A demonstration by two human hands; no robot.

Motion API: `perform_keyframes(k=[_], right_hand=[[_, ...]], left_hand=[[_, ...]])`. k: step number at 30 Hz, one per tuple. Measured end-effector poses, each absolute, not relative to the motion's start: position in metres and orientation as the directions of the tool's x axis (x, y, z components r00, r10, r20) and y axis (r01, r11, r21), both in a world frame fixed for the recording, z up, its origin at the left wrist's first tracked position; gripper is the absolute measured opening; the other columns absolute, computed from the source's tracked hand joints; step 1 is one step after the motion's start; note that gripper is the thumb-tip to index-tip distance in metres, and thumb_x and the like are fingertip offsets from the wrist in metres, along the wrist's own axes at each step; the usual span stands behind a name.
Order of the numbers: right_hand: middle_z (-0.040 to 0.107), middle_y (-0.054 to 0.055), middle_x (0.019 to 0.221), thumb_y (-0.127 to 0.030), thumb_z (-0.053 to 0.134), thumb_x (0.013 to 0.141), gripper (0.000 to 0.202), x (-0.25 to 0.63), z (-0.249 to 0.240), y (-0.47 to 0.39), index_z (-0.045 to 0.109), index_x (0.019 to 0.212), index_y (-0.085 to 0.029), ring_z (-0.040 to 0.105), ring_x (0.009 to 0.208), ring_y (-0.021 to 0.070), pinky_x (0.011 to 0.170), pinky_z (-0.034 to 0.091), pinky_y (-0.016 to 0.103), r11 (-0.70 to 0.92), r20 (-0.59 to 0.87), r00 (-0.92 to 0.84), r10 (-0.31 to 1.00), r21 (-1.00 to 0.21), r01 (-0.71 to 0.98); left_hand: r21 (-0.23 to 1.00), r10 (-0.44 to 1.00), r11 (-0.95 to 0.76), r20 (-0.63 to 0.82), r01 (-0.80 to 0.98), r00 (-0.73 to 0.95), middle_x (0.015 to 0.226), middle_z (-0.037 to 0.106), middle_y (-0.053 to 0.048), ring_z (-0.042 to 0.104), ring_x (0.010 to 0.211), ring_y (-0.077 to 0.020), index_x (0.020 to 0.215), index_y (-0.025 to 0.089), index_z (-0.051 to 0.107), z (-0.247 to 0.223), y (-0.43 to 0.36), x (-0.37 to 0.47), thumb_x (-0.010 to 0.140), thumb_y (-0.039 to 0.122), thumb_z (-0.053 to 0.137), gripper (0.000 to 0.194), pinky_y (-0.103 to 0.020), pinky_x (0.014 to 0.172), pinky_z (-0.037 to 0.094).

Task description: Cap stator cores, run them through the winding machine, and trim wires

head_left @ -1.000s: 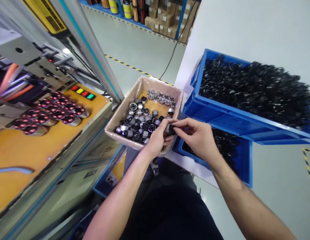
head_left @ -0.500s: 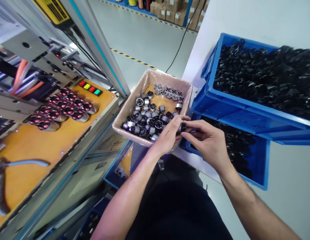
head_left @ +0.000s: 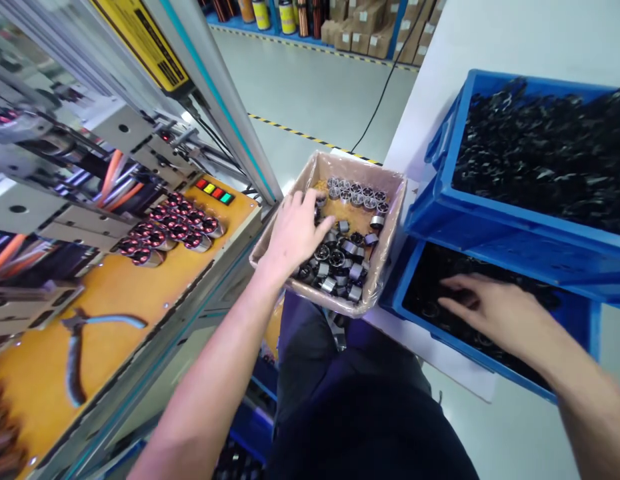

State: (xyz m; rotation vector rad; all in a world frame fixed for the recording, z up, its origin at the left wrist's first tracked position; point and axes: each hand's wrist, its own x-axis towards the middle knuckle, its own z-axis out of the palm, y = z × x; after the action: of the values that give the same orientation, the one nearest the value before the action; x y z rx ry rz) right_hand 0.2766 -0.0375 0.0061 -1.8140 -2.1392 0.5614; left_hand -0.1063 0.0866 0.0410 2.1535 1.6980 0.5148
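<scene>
My left hand [head_left: 296, 230] is over the left side of a plastic-lined box [head_left: 390, 247], fingers spread above the metal rings; nothing shows in its grasp. Loose silvery rings with black inserts [head_left: 339, 258] are heaped in the near part of the box, and several more stand in rows [head_left: 357, 190] at its far end. My right hand [head_left: 483, 307] reaches into the lower blue bin [head_left: 490, 367], thumb and forefinger apart over small black parts [head_left: 430, 277]. Its other fingers are partly hidden.
An upper blue bin [head_left: 520, 233] full of black pieces overhangs the lower one. At the left, an orange bench [head_left: 115, 287] bears copper-wound parts [head_left: 175, 223], pliers [head_left: 77, 333] and coloured buttons [head_left: 215, 191], beside a machine and its metal post [head_left: 230, 107].
My hands have parted from around a small part. The left moved left over the box's rings, and the right moved into the lower bin. The view has shifted.
</scene>
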Motion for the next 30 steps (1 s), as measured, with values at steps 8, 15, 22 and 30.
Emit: perform_keyframes(k=[8,15,22,30], right_hand=[[0.091,0.003,0.092,-0.038,0.079,0.092,0.015,0.279,-0.012,-0.048,0.087,0.102,-0.031,0.088,0.077,0.0332,0.064,0.067,0.042,0.087,-0.118,-0.152,0.981,-0.431,0.898],[0.09,0.006,0.106,-0.037,0.066,0.102,0.026,0.292,-0.005,-0.064,0.088,0.116,-0.031,0.087,0.081,0.0304,0.066,0.068,0.042,0.131,0.011,-0.143,0.99,-0.483,0.866],[0.079,0.004,0.098,-0.035,0.062,0.103,0.025,0.281,0.011,-0.065,0.085,0.111,-0.029,0.073,0.069,0.0213,0.062,0.058,0.038,0.059,0.15,0.018,0.988,-0.493,0.868],[0.081,0.005,0.106,-0.033,0.072,0.101,0.025,0.239,0.029,-0.057,0.089,0.12,-0.03,0.078,0.082,0.0202,0.072,0.067,0.035,0.078,0.179,0.067,0.982,-0.697,0.713]], left_hand=[[0.35,0.968,-0.106,-0.176,0.931,0.176,0.143,0.071,-0.027,0.072,0.133,-0.0441,0.141,0.009,0.069,0.011,0.213,-0.059,0.094,0.017,0.087,0.052,-0.056,0.114,0.057],[0.481,0.973,-0.053,-0.174,0.875,0.155,0.136,0.074,-0.022,0.071,0.131,-0.037,0.135,0.001,0.068,-0.004,0.22,-0.063,0.093,0.012,0.08,0.045,-0.047,0.117,0.053],[0.982,0.986,0.156,-0.16,-0.105,-0.037,0.101,0.073,-0.007,0.072,0.084,-0.0173,0.127,0.019,0.061,0.025,0.186,-0.062,0.11,0.024,0.064,0.018,-0.027,0.075,0.059],[0.632,0.962,0.259,-0.24,-0.73,0.133,0.106,0.083,-0.005,0.078,0.081,-0.0109,0.111,0.018,0.071,0.04,0.069,-0.026,0.103,0.025,0.082,0.015,-0.015,0.06,0.053]])
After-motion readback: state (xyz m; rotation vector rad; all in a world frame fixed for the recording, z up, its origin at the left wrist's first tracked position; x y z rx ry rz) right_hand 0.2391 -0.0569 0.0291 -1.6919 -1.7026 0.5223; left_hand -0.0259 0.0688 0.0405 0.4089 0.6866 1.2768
